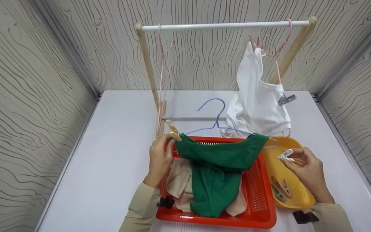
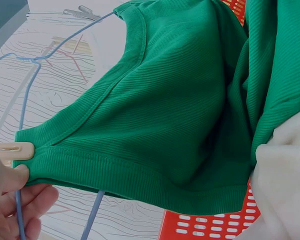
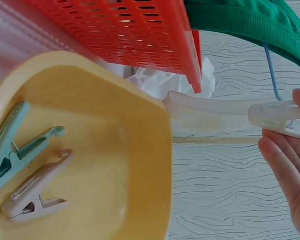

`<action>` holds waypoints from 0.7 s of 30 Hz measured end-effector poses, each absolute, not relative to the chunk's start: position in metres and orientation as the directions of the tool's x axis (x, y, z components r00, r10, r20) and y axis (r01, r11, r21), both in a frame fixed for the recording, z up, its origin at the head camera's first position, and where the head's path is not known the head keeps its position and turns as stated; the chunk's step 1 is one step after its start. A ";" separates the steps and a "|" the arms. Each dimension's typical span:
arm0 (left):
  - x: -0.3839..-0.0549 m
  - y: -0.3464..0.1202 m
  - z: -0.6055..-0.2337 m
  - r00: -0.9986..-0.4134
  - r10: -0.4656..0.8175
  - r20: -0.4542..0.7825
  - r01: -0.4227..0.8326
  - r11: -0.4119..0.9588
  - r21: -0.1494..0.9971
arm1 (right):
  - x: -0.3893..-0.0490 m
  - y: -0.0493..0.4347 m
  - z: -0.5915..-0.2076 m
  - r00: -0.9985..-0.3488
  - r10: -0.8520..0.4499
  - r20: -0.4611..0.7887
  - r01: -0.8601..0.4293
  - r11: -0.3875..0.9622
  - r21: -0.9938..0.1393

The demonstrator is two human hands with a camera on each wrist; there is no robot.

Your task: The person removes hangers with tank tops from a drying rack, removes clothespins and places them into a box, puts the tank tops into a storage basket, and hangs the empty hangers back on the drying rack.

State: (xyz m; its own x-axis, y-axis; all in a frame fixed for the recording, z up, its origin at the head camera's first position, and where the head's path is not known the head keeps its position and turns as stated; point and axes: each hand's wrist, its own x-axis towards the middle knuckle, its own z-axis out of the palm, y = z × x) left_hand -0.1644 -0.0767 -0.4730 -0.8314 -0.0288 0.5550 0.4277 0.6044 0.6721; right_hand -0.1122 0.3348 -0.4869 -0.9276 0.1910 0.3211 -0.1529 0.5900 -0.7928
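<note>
A green garment (image 1: 217, 154) of ribbed cloth hangs on a blue clothes hanger (image 1: 217, 99) above the red basket. My left hand (image 1: 159, 158) grips the hanger's left end; the left wrist view shows thumb and fingers about the blue wire. A beige clothespin (image 2: 17, 150) clips the garment to the hanger there, right beside my thumb. Over the yellow tray, my right hand (image 1: 311, 170) pinches a white clothespin (image 3: 270, 115) between thumb and fingers. That clothespin is apart from the garment's right shoulder, which bears no pin.
The red basket (image 1: 269, 206) holds beige and red dotted cloth. Green and pink clothespins lie in the yellow tray (image 1: 301, 190). Behind, a rack with a white bar (image 1: 224, 25) carries a bare pink hanger (image 1: 160, 48) and a white garment (image 1: 262, 106) held by a grey clip (image 1: 287, 99).
</note>
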 end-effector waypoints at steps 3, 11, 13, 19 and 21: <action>-0.164 -0.077 -0.473 -0.824 -0.031 0.565 0.435 0.605 0.667 | -0.112 0.337 -0.490 -0.938 0.197 0.285 -0.118 0.592 -0.797; -0.164 -0.077 -0.474 -0.814 -0.029 0.581 0.444 0.613 0.653 | -0.109 0.346 -0.506 -0.957 0.213 0.195 -0.020 0.626 -0.779; -0.164 -0.077 -0.474 -0.812 -0.029 0.583 0.446 0.613 0.652 | -0.109 0.348 -0.511 -0.958 0.217 0.189 -0.007 0.638 -0.770; -0.165 -0.077 -0.474 -0.810 -0.018 0.587 0.458 0.605 0.651 | -0.107 0.354 -0.526 -0.957 0.216 0.191 0.015 0.698 -0.716; -0.164 -0.077 -0.474 -0.813 -0.016 0.582 0.456 0.604 0.654 | -0.107 0.356 -0.530 -0.961 0.213 0.178 0.029 0.716 -0.698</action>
